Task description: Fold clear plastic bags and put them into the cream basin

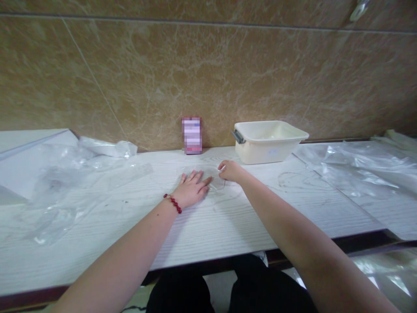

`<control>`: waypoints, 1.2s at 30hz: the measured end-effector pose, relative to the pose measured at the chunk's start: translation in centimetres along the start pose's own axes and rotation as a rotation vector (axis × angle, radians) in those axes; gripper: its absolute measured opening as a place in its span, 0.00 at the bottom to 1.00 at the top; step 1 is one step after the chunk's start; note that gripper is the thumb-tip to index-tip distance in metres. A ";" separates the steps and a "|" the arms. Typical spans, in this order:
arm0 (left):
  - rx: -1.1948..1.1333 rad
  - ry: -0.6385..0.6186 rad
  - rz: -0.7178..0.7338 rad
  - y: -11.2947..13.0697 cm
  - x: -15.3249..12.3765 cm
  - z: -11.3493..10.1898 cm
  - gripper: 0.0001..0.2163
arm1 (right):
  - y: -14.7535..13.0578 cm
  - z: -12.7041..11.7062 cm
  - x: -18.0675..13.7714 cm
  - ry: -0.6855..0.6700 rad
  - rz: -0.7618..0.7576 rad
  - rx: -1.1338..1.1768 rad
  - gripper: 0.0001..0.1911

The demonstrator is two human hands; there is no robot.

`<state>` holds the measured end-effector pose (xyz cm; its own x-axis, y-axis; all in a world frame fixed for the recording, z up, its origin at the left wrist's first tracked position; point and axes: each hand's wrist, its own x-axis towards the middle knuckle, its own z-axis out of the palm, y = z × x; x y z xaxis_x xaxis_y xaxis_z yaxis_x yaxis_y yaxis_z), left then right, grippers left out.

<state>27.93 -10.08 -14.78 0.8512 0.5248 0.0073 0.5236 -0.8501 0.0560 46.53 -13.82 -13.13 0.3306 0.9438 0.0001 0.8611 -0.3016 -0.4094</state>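
A small clear plastic bag (216, 184) lies flat on the white wood-grain table (208, 234), hard to make out against it. My left hand (191, 190), with a dark red bead bracelet (174, 203) at the wrist, presses down on its left part, fingers spread. At the bag's right edge, my right hand (232, 171) is closed in a pinch on the plastic. Part of the bag is hidden under my left hand.
A phone (193, 135) leans against the marbled wall. Right of it stands a cream plastic bin (260, 150) with a grey handle. Loose clear plastic covers the left (61, 174) and right (361, 167) sides. The table's dark front edge (202, 268) is near my legs.
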 end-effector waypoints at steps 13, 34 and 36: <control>0.024 -0.004 0.008 -0.1 0.2 0.3 0.20 | -4.3 2.9 -1.1 0.066 -0.340 -0.117 0.18; 0.037 0.145 -0.196 -0.2 1.8 0.0 0.23 | -3.8 3.7 -1.5 -0.030 -0.400 -0.320 0.28; 0.021 0.097 -0.255 -0.6 1.8 0.2 0.24 | -3.5 3.5 -1.5 -0.062 -0.418 -0.308 0.28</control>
<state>29.12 -8.63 -15.03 0.6851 0.7228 0.0909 0.7220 -0.6903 0.0471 41.65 -13.66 -14.87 -0.0808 0.9955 0.0485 0.9915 0.0853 -0.0987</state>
